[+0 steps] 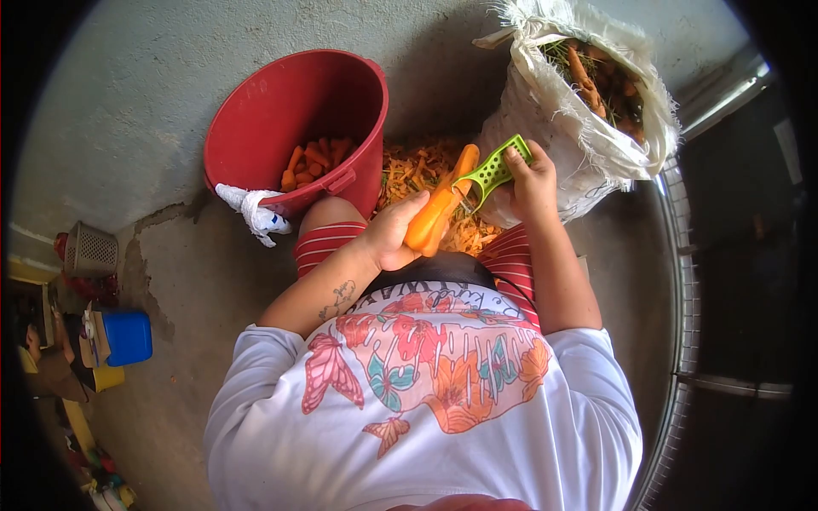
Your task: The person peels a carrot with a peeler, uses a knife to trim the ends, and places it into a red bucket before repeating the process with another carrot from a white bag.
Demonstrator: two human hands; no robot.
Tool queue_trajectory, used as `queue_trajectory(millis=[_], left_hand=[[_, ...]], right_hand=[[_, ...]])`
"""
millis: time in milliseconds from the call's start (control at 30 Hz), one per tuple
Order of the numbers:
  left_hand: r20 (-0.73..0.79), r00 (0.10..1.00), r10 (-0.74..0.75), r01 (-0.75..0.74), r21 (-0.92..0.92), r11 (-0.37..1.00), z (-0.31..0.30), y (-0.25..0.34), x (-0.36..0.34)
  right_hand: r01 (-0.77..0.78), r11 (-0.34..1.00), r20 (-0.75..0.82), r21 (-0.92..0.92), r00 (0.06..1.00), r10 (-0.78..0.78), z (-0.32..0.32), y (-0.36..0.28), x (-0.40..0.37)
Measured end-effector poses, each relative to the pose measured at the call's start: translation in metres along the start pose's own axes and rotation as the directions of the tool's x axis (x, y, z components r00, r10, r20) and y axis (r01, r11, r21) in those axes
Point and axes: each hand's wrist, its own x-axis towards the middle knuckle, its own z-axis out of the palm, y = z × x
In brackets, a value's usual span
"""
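A forked orange carrot [435, 219] is held at its thick lower end by my left hand [396, 230], above my lap. My right hand [534, 177] grips a green peeler [494, 173], whose blade end meets the side of the carrot. Behind the carrot, a heap of orange peelings [410, 169] lies on the floor. Peeled carrots [317, 160] rest at the bottom of the red tub [247, 106] at the upper left. At the upper right, a white woven sack [532, 111] stands with unpeeled carrots [587, 81] and green stems in its open mouth.
A white cloth [253, 209] is tied at the tub's rim. At the far left are a grey perforated basket [91, 250], a blue container [128, 336] and part of another person [53, 358]. A grey wall [162, 102] rises behind the tub; a metal-framed door edge curves along the right.
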Motion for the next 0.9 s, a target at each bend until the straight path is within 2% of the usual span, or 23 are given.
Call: queue_trajectory(millis=[67, 167, 200, 233, 333, 433, 467, 567, 600, 700, 733, 833, 900], left_hand=[[0.049, 0.999, -0.010, 0.010, 0.003, 1.000, -0.002, 0.002, -0.001], [0.161, 0.987, -0.003, -0.002, 0.029, 1.000, -0.010, 0.008, -0.004], [0.192, 0.981, 0.010, -0.022, 0.058, 0.998, -0.009, 0.009, -0.008], [0.224, 0.974, 0.023, -0.044, 0.087, 0.995, -0.007, 0.009, -0.011], [0.251, 0.965, 0.077, -0.143, 0.261, 0.955, 0.009, 0.012, -0.023], [0.323, 0.946, 0.009, -0.084, 0.217, 0.973, -0.004, 0.023, -0.015], [0.276, 0.961, 0.013, -0.074, 0.210, 0.975, -0.009, 0.025, -0.011], [0.256, 0.966, 0.026, -0.057, 0.116, 0.992, -0.022, 0.029, 0.002], [0.190, 0.982, 0.024, -0.037, 0.069, 0.997, -0.026, 0.027, 0.007], [0.047, 0.999, 0.026, -0.025, -0.024, 0.999, -0.035, 0.020, 0.025], [0.066, 0.998, 0.008, -0.003, -0.070, 0.998, -0.035, 0.020, 0.028], [0.062, 0.998, -0.008, 0.018, -0.160, 0.987, -0.036, 0.015, 0.037], [-0.061, 0.998, -0.017, 0.004, -0.209, 0.978, -0.030, 0.011, 0.042]], right_hand=[[0.023, 0.997, 0.035, -0.069, 0.999, -0.021, -0.005, 0.000, 0.013], [-0.082, 0.997, 0.069, 0.015, 0.994, 0.080, -0.005, -0.017, 0.028], [-0.085, 0.996, 0.133, 0.009, 0.988, 0.083, -0.017, -0.015, 0.040], [-0.083, 0.996, 0.119, -0.027, 0.989, 0.085, -0.022, -0.016, 0.051], [-0.058, 0.971, 0.075, -0.234, 0.994, 0.077, -0.043, -0.009, 0.089], [0.021, 0.848, -0.129, -0.530, 0.986, -0.105, -0.040, -0.012, 0.099], [-0.022, 0.916, -0.224, -0.400, 0.972, -0.075, -0.040, -0.017, 0.098], [0.013, 0.998, -0.268, -0.069, 0.963, -0.031, -0.032, -0.028, 0.078], [-0.009, 1.000, -0.296, -0.021, 0.955, 0.002, -0.029, -0.029, 0.071], [0.044, 0.989, -0.210, 0.138, 0.978, -0.015, -0.023, -0.021, 0.042], [0.043, 0.984, -0.199, 0.171, 0.980, -0.009, -0.015, -0.021, 0.031], [-0.037, 0.995, -0.090, 0.090, 0.995, 0.045, 0.001, -0.020, -0.005], [-0.063, 0.997, -0.048, 0.050, 0.997, 0.066, 0.018, -0.015, -0.029]])
